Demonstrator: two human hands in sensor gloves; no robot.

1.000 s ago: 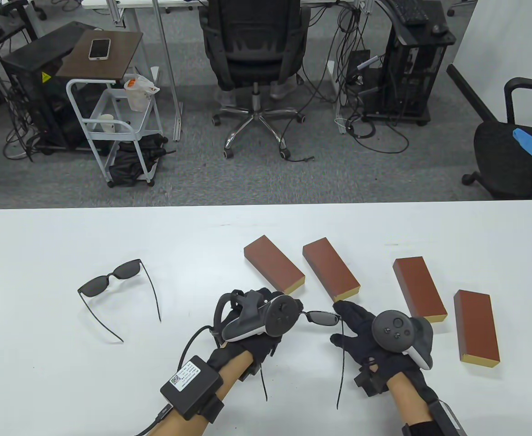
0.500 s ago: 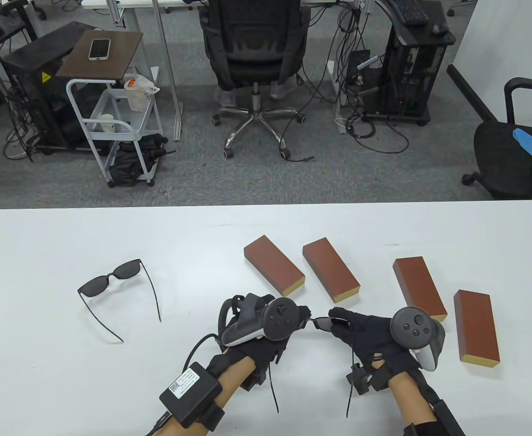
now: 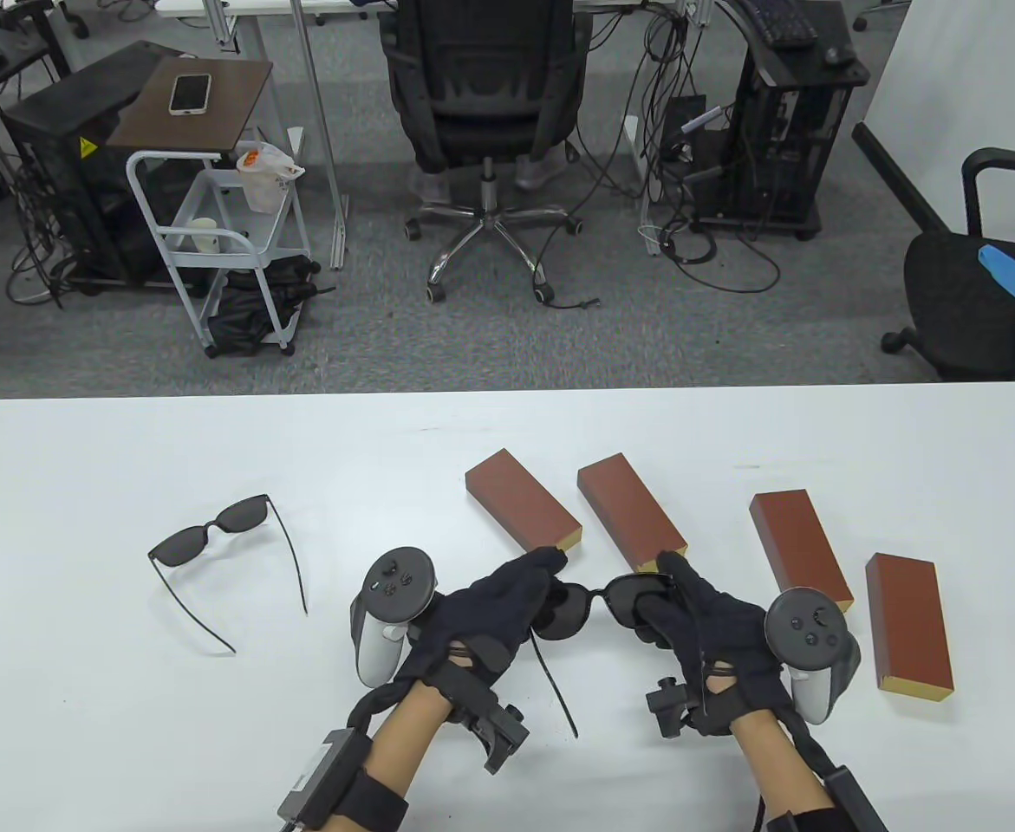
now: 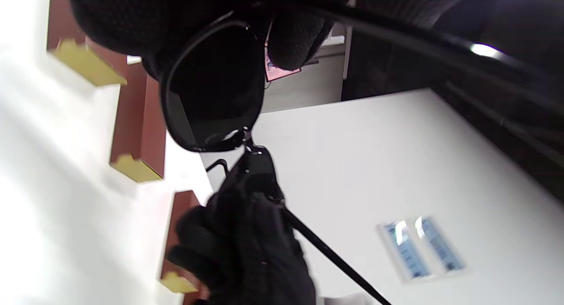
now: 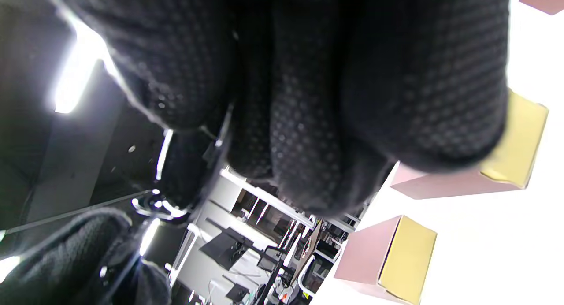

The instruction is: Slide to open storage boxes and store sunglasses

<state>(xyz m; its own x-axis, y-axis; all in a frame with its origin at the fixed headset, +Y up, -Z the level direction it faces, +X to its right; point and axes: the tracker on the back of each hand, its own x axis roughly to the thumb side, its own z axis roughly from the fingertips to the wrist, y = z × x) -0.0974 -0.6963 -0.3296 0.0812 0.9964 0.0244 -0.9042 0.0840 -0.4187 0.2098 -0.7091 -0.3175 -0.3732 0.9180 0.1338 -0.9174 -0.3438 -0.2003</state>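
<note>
Dark-lensed sunglasses (image 3: 598, 604) hang between your two hands, lifted above the white surface (image 3: 82, 693) near its front edge, just in front of the two middle boxes. Your left hand (image 3: 494, 611) pinches the left lens end, fingers curled round the frame; one thin temple arm trails down toward you from that side. Your right hand (image 3: 693, 620) closes its grip on the right lens, fingers curled over the rim. In the left wrist view one lens (image 4: 213, 82) fills the top, with the right hand's fingers (image 4: 246, 243) wrapped at the hinge below it.

Four brown storage boxes lie shut on the surface beyond and to the right: the first box (image 3: 520, 511), the second box (image 3: 631, 513) whose yellow end sits just behind your right fingertips, the third box (image 3: 800, 550), and the fourth box (image 3: 908, 624) farthest right.

A second pair of sunglasses (image 3: 221, 555) rests well to the left, temples spread open toward you.

Beyond the surface stand an office chair (image 3: 481, 104), a white cart (image 3: 212, 234) and a small side table with a phone (image 3: 190, 93) on it.
</note>
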